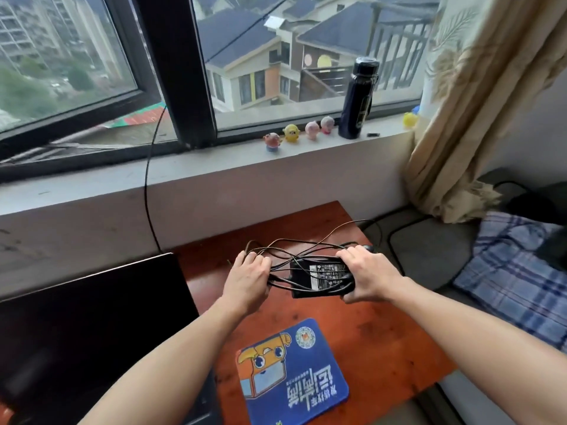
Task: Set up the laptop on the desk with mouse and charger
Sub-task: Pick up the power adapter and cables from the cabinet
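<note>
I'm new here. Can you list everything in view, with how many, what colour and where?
laptop: one, black, left side of the desk.
desk: one, reddish-brown wood, below the window sill.
mouse pad: one, blue with a cartoon print, near edge of the desk.
charger brick: one, black, held above the desk.
cables: a tangle, black, looped over the brick.
toy figures: four in a row, pink and yellow, on the sill.
yellow toy: one, on the sill by the curtain.
bottle: one, dark, upright on the sill.
curtain: one, beige, right.
checked cloth: one, blue, right of the desk.
left hand: grips the cables.
right hand: grips the charger brick.
</note>
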Tool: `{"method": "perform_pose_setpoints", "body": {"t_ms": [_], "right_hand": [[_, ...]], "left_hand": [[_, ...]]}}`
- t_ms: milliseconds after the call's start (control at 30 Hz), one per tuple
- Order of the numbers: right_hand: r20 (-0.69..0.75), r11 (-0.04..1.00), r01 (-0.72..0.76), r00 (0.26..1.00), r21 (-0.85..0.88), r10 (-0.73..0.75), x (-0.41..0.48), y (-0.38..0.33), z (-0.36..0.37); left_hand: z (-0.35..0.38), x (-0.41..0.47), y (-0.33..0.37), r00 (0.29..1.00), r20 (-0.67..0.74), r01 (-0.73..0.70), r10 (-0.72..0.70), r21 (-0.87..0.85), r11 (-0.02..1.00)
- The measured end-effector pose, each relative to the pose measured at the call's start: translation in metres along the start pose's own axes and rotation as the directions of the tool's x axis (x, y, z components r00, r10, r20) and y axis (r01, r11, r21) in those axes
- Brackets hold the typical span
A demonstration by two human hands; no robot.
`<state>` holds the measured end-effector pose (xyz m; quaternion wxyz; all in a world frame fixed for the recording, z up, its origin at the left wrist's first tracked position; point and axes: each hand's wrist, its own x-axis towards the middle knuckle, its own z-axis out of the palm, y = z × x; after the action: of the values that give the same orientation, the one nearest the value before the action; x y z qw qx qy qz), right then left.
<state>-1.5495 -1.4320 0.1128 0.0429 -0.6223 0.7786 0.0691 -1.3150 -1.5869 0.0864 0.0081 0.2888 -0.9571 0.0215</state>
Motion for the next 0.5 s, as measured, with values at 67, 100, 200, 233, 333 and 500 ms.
{"method": "perform_pose_setpoints", "body": {"t_ms": [67, 100, 200, 233, 333, 500], "right_hand": [[0.055, 0.999, 0.037, 0.998, 0.001, -0.037, 0.014, 0.01, 0.014], [0.081, 0.998, 0.068, 0.994, 0.005, -0.068, 0.028, 0.019, 0.024], [0.11, 0.991, 0.134, 0.985, -0.002, -0.133, 0.049, 0.029, 0.043], [0.119, 0.987, 0.162, 0.98, 0.001, -0.161, 0.062, 0.036, 0.052], [0.179, 0.974, 0.224, 0.959, 0.007, -0.222, 0.086, 0.048, 0.077], [0.23, 0.959, 0.277, 0.931, 0.065, -0.285, 0.098, 0.064, 0.121]], "left_hand": [[0.017, 0.005, 0.004, 0.999, 0.036, 0.035, -0.035, -0.013, 0.999], [0.028, 0.012, 0.007, 0.995, 0.074, 0.066, -0.065, -0.01, 0.998], [0.046, 0.011, 0.014, 0.981, 0.157, 0.113, -0.113, 0.012, 0.994], [0.054, 0.018, 0.017, 0.975, 0.182, 0.129, -0.131, 0.027, 0.991], [0.07, 0.031, 0.026, 0.945, 0.274, 0.176, -0.181, 0.045, 0.983], [0.101, 0.037, 0.048, 0.874, 0.429, 0.226, -0.228, 0.057, 0.972]]}}
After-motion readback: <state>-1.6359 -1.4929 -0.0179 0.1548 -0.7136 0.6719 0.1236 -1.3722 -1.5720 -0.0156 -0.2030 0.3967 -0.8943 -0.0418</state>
